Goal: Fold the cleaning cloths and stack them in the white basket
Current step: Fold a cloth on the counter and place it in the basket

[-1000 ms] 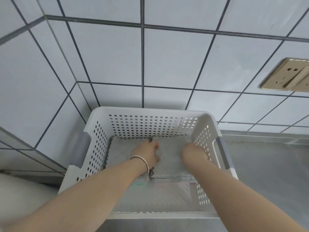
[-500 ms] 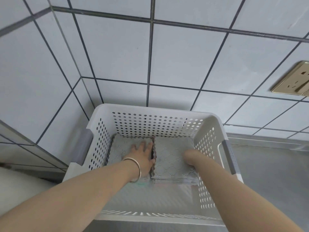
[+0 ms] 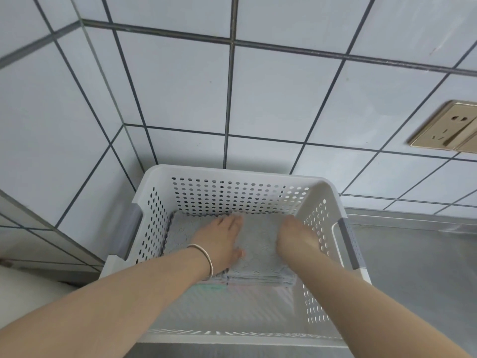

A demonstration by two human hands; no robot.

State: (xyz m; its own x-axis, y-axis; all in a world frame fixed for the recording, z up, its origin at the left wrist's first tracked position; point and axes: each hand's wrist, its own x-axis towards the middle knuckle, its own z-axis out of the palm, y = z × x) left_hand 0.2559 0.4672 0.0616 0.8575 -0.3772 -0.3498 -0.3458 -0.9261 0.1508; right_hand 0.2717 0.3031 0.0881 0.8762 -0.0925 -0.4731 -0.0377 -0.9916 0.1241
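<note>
A white perforated basket [image 3: 232, 174] with grey handles stands in the tiled corner. Inside lie two piles of folded grey cleaning cloths side by side: the left pile [image 3: 180, 232] and the right pile [image 3: 260, 257]. My left hand [image 3: 223, 241], with a bangle at the wrist, lies flat with straight fingers across the seam between the piles. My right hand [image 3: 294, 237] is down at the right pile's right edge, next to the basket wall; its fingers are hidden from the camera.
Tiled walls meet in a corner just behind and left of the basket. A gold wall socket [image 3: 446, 129] is at the upper right. A steel counter [image 3: 418, 267] stretches to the right of the basket.
My left hand has slid right and forward, from the left pile onto the seam and the right pile. My right hand moved a little deeper. The camera view shifted slightly.
</note>
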